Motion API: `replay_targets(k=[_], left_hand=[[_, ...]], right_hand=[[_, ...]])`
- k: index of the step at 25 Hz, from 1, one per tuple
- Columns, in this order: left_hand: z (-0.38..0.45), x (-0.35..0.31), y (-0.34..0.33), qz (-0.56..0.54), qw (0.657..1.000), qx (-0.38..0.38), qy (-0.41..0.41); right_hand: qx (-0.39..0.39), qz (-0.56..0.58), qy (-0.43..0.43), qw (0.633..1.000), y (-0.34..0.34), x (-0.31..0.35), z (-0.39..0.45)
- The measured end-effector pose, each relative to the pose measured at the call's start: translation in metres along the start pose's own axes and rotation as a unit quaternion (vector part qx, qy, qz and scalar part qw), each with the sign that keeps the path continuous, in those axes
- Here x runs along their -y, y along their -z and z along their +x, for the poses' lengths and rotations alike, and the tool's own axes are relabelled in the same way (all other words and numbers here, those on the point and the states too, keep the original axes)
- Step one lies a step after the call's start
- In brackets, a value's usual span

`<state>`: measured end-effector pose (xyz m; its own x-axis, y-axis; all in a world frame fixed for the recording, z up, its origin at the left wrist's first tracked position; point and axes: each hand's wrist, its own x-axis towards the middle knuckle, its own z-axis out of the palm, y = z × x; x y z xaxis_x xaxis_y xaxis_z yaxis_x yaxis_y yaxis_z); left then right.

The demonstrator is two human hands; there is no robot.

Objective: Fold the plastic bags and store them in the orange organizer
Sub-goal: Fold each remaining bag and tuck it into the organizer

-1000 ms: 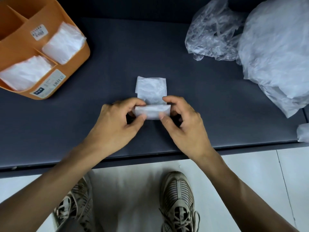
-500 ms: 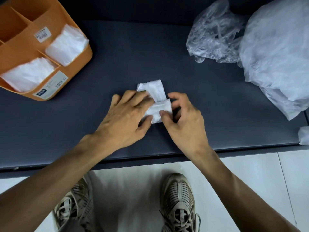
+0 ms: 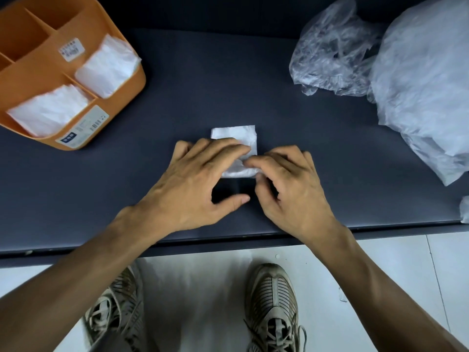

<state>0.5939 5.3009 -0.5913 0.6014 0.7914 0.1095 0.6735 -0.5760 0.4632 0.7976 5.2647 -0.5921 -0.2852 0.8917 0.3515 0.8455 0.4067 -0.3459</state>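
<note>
A small white folded plastic bag (image 3: 234,138) lies flat on the dark grey tabletop (image 3: 228,80), near the middle of its front edge. The left hand (image 3: 200,184) rests on the bag's left half with its fingers (image 3: 223,148) straight and spread, pressing the plastic down, the thumb held apart over the bare tabletop. The right hand (image 3: 291,189) meets it from the right: its fingers (image 3: 264,161) are curled, their tips on the bag's right-front part, touching the left fingertips; whether they pinch the plastic or only press it cannot be told.

At the tabletop's rear-left corner sits the orange plastic organizer with divided compartments (image 3: 35,69). Two of its front compartments each hold a white folded bag (image 3: 106,67), standing up out of the opening. At the rear-right corner lies a heap of crumpled translucent plastic bags (image 3: 418,72), well apart from the hands. Below the front edge, a pale tiled floor (image 3: 393,262) and two grey laced sneakers (image 3: 274,301) show.
</note>
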Motion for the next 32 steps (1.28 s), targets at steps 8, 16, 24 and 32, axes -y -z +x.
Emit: replay_targets(k=[8,16,24,32], left_hand=[[0.006,-0.003,0.008,-0.018,0.985,-0.028,0.167],[0.003,0.009,0.005,-0.128,0.986,-0.013,0.104],[-0.009,0.008,0.001,-0.108,0.992,-0.024,0.055],[0.003,0.004,0.006,-0.188,0.954,-0.069,0.225]], right_hand=[[0.089,0.244,-0.189,0.947,0.006,0.005,0.021],[0.033,0.134,-0.107,0.985,0.004,0.007,0.016],[0.057,-0.004,-0.031,0.998,-0.011,0.002,0.003],[0.097,0.18,-0.245,0.948,-0.004,0.01,0.014]])
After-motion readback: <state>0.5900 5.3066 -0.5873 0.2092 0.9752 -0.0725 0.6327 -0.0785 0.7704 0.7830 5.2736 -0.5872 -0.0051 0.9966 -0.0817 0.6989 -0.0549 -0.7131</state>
